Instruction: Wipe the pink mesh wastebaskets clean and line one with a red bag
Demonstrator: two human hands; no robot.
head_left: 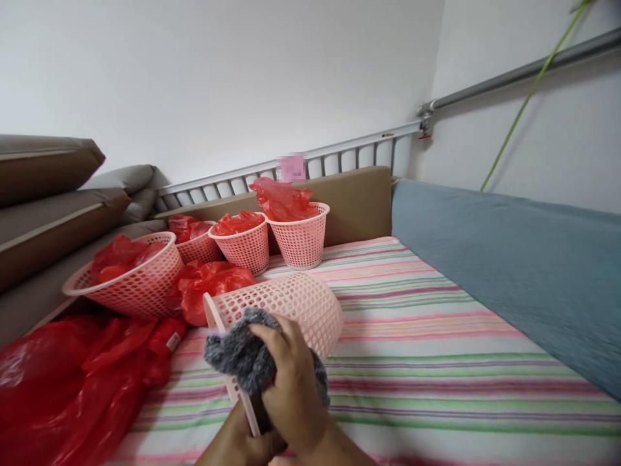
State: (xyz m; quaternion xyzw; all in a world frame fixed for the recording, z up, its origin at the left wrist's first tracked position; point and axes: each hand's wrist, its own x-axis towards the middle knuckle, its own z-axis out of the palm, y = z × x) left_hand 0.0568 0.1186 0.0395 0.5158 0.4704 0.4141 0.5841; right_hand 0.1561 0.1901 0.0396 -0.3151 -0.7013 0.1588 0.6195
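A pink perforated plastic basket (295, 304) lies on its side on the striped bed, its mouth turned toward me. My right hand (291, 382) is closed on a fuzzy grey cloth (240, 359) pressed at the basket's mouth. My left hand (242, 443) sits below it at the bottom edge, fingers curled round the basket's rim (245, 404); the right hand covers part of it.
Several more pink baskets (301, 243) lined with red plastic bags (281, 200) stand by the brown headboard. Loose red bags (72, 382) pile at the left. Grey cushions (48, 194) are stacked far left, a blue blanket (509, 265) lies right, and a white wall stands behind.
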